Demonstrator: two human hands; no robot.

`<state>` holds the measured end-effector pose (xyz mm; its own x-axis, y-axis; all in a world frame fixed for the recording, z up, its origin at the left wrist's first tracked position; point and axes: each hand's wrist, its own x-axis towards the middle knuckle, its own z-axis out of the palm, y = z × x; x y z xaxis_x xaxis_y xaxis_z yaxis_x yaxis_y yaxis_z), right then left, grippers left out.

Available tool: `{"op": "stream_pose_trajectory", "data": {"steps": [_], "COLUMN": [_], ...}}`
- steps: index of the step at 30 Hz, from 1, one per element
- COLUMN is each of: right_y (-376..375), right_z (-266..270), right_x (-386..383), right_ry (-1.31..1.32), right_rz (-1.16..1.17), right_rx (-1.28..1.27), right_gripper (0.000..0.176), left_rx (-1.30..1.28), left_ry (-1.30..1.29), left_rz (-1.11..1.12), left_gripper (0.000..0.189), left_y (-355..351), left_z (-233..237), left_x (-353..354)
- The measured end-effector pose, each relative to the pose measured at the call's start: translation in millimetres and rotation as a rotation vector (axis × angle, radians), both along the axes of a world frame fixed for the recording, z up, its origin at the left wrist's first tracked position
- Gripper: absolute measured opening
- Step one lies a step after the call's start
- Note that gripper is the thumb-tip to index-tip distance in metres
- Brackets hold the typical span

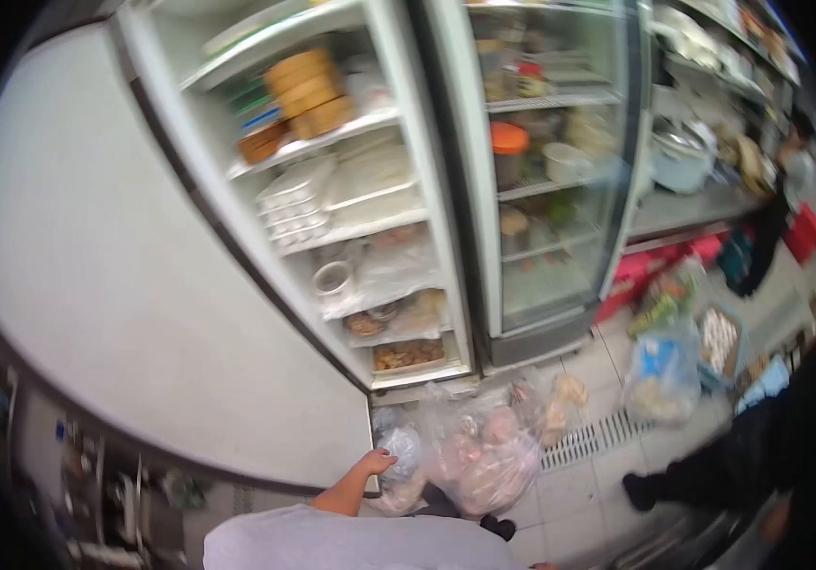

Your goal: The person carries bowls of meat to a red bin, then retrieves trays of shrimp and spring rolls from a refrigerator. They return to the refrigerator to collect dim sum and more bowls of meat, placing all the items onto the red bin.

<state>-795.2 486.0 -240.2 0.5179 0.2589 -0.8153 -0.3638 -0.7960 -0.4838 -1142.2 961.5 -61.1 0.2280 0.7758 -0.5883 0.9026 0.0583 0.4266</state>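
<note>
My left hand (375,464) reaches down to the floor in front of an open fridge. Its fingers curl around the top of a clear plastic bag (402,448) with greyish contents. Right beside it lies a bigger clear bag of pinkish food (486,456). The fridge's white door (142,285) stands swung open to the left. Its shelves (360,228) hold trays, tubs and stacked round containers. My grey shirt (351,543) fills the bottom edge. My right hand is out of sight.
A second fridge with a closed glass door (560,171) stands to the right. More bags (662,372) and a crate (720,340) sit on the tiled floor by a drain grate (598,439). Another person's dark leg and shoe (645,489) are at the right.
</note>
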Motion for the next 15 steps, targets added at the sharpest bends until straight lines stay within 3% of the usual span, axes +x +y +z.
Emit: {"op": "stream_pose_trajectory", "data": {"steps": [1,2,3,5,7,9,11,13,14,15], "right_y": [1.5,-0.1,0.6,-3.2,-7.3,-11.4,-6.8,0.3,3.9,10.4], "right_z": [5.0,9.2,18.8,28.6,37.5,42.8,50.8,55.7,52.4,42.8], "right_x": [25.1,41.7,56.3,82.9,106.1,128.4,147.6,156.8,159.9,164.8], "right_ry": [0.006,0.001,0.002,-0.008,-0.031,-0.066,-0.107,-0.127,-0.134,0.017], "right_rz": [0.029,0.055,0.075,0.110,0.124,0.150,0.164,0.183,0.190,0.180], "right_rx": [0.006,0.003,0.006,0.005,-0.005,-0.007,-0.015,-0.029,-0.030,0.007], "right_gripper": [0.026,0.025,0.025,0.025,0.025,0.025,0.027,0.028,0.028,0.028], "left_rx": [-0.074,0.140,0.150,-0.083,-0.322,-0.371,-0.075,0.152,0.147,-0.032], "left_ry": [-0.026,-0.021,-0.028,0.004,-0.015,-0.062,-0.089,-0.021,-0.025,-0.031], "left_rz": [-0.045,-0.034,-0.008,0.141,0.462,0.777,1.156,1.128,1.136,1.129], "left_gripper": [0.061,0.065,0.065,0.067,0.079,0.095,0.104,0.104,0.104,0.098], "left_y": [-11.0,-30.0,-44.8,-88.6,-122.8,-143.5,-155.0,-148.2,-143.6,-134.0], "left_z": [10.1,-15.2,-8.7,2.8,5.1,23.3,8.6,2.6,6.0,17.7], "left_x": [17.0,2.1,-4.5,-21.0,-41.6,-58.2,-77.2,-100.5,-105.2,-107.8]}}
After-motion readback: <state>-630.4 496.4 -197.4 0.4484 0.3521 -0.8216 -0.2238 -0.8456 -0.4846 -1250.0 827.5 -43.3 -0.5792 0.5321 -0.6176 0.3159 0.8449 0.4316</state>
